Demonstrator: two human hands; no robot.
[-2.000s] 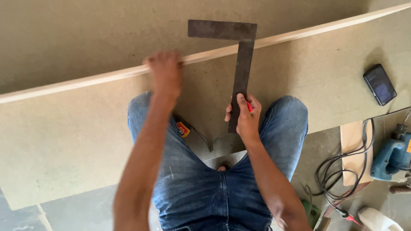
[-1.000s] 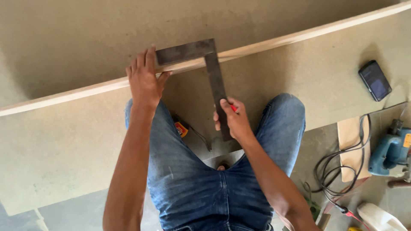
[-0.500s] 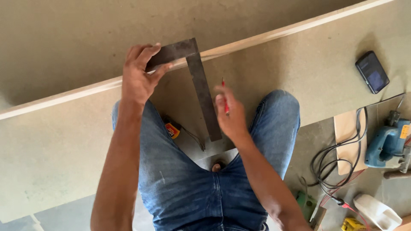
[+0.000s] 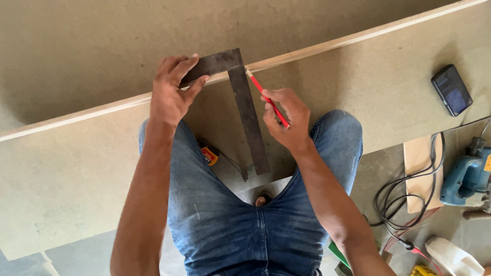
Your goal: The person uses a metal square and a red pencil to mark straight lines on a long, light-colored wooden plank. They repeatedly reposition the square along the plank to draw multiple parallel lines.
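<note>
A dark metal L-shaped square (image 4: 249, 117) lies on a tan board (image 4: 76, 168), its short arm along the board's far edge. My left hand (image 4: 173, 92) presses down on that short arm. My right hand (image 4: 287, 118) grips a red pencil (image 4: 267, 97), its tip touching the board at the far edge, right beside the square's long arm. My knees in blue jeans rest on the board below both hands.
A dark phone (image 4: 451, 89) lies on the board at the right. Beyond the board's right end sit a blue power tool (image 4: 468, 176), a coiled black cable (image 4: 404, 197) and a white container (image 4: 452, 255). A small yellow-orange tool (image 4: 209, 155) lies beside my left knee.
The square has slid left along the board's edge with my left hand. My right hand left the long arm and brought the pencil tip up to the far edge.
</note>
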